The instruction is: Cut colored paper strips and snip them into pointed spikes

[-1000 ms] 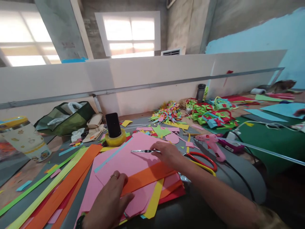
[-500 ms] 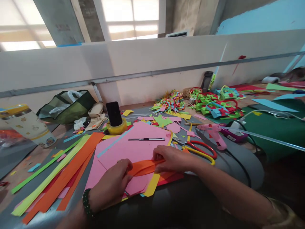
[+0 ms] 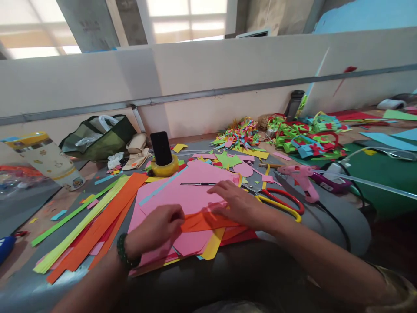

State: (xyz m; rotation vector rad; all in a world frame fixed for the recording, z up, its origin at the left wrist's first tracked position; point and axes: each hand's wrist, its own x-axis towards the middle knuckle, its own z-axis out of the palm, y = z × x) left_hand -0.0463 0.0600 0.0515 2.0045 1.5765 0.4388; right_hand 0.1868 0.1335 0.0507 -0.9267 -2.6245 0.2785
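An orange paper strip (image 3: pixel 203 221) lies bent over a stack of pink paper sheets (image 3: pixel 176 201). My left hand (image 3: pixel 158 228), with a dark beaded bracelet at the wrist, is closed on the strip's left end. Over the strip's right part, my right hand (image 3: pixel 239 204) rests with its fingers spread, the fingertips close to the cutter. That slim utility knife (image 3: pixel 197 184) lies flat on the pink sheets, its right end partly behind my fingers. Yellow paper (image 3: pixel 213 244) sticks out beneath the strip.
Scissors (image 3: pixel 283 200) with red and yellow handles and a pink glue gun (image 3: pixel 302 180) lie to the right. Long paper strips (image 3: pixel 97 213) fan out at left. A phone (image 3: pixel 161 148) leans on a yellow tape roll (image 3: pixel 165 168). A tumbler (image 3: pixel 52 163) stands far left.
My right hand has loosened from its pinch on the orange strip and spread its fingers toward the knife. My left hand stays at the strip's left end. The view has shifted slightly.
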